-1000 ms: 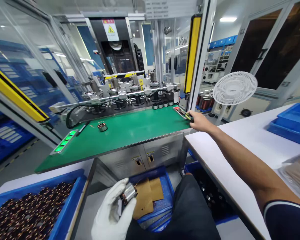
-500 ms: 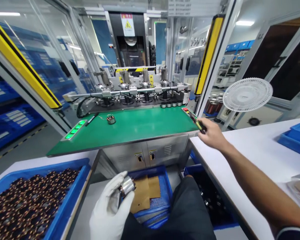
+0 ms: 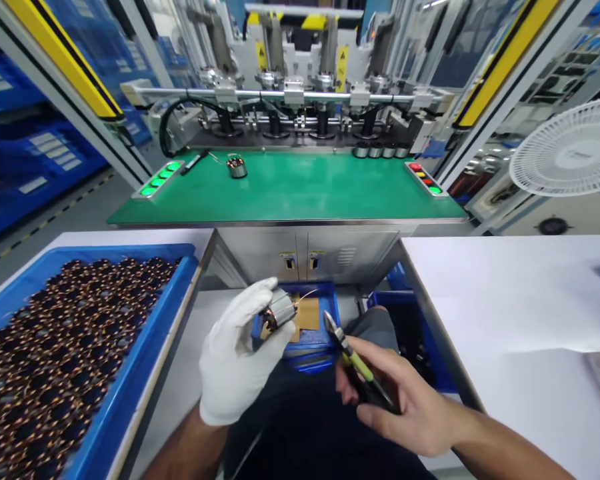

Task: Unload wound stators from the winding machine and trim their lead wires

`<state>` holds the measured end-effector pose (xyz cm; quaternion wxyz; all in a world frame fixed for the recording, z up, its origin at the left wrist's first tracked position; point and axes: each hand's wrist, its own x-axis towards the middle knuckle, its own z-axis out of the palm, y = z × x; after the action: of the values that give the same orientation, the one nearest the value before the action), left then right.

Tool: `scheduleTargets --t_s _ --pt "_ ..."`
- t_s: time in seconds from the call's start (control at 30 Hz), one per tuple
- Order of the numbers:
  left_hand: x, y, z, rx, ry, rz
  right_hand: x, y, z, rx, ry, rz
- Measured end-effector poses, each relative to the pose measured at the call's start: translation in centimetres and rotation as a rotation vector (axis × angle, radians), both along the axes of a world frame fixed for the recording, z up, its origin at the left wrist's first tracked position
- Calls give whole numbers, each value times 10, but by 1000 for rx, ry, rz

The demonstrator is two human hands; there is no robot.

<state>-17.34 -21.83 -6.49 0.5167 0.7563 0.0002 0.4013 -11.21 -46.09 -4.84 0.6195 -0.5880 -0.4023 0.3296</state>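
My left hand [image 3: 245, 357], in a white glove, grips a motor stator [image 3: 281, 307] between thumb and fingers. The stator is a silvery cylinder with copper windings at its ends, and a thin wire [image 3: 307, 294] sticks out of it toward the right. Bare, my right hand [image 3: 405, 393] is closed around a pair of cutting pliers [image 3: 359, 365] with green and black handles. The pliers' jaws point up and left, a short way right of the stator and apart from it.
Left, a blue tray [image 3: 180, 273] holds many wound stators. Ahead, a green worktop [image 3: 300, 190] carries one stator [image 3: 237, 167], a black pen-like object [image 3: 195, 162] and button panels [image 3: 427, 179] before a machine [image 3: 290, 93]. A white fan [image 3: 575, 150] stands right; blue bins [image 3: 330, 293] sit below.
My right hand has come back from the worktop's right edge, bringing the pliers beside the stator. My left hand has risen with the stator, whose wire now shows. The view has tilted down.
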Motion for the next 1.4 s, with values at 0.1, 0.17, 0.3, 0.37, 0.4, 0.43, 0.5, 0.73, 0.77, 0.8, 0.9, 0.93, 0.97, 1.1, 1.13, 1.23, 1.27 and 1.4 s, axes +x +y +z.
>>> scheduleTargets --t_s 0.1,0.17,0.3,0.37,0.4,0.43,0.5,0.73,0.77,0.8,0.9,0.93,0.97,1.1,1.13,1.23,1.27,1.4 --pt "-1 -2 -5 8 18 -9 3 9 8 50 -133 57" --pt "-2 -2 -7 4 29 -3 6 16 6 43 -199 72" --pt "-6 -2 -9 15 44 10 9 26 4 64 -241 92" --pt "-8 -1 -10 23 51 17 9 30 5 99 -208 100" --pt "-9 -1 -11 23 53 20 9 31 5 112 -188 104" --pt "-10 -1 -11 22 55 22 9 33 6 124 -169 106" --pt "-10 0 -11 23 56 23 9 35 6 140 -143 110" --pt "-10 0 -11 73 99 27 11 36 6 123 -146 102" --pt "-11 0 -11 82 111 33 11 36 6 110 -145 101" --pt "-11 0 -11 93 122 40 11 36 5 100 -143 101" --pt "-14 1 -11 126 142 65 10 36 3 99 -140 102" --pt "-14 1 -11 135 146 72 10 36 3 102 -141 103" --pt "-15 1 -11 144 148 78 11 37 2 103 -138 103" --pt "-14 3 -10 160 162 82 12 41 1 92 -129 89" --pt "-13 3 -9 169 163 86 12 42 2 90 -146 75" --pt "-15 3 -7 232 172 145 11 42 6 -12 -226 40" --pt "-18 2 -6 245 179 175 10 40 7 -84 -256 25" --pt "-46 -2 -11 202 246 260 17 19 2 -342 -495 -62"
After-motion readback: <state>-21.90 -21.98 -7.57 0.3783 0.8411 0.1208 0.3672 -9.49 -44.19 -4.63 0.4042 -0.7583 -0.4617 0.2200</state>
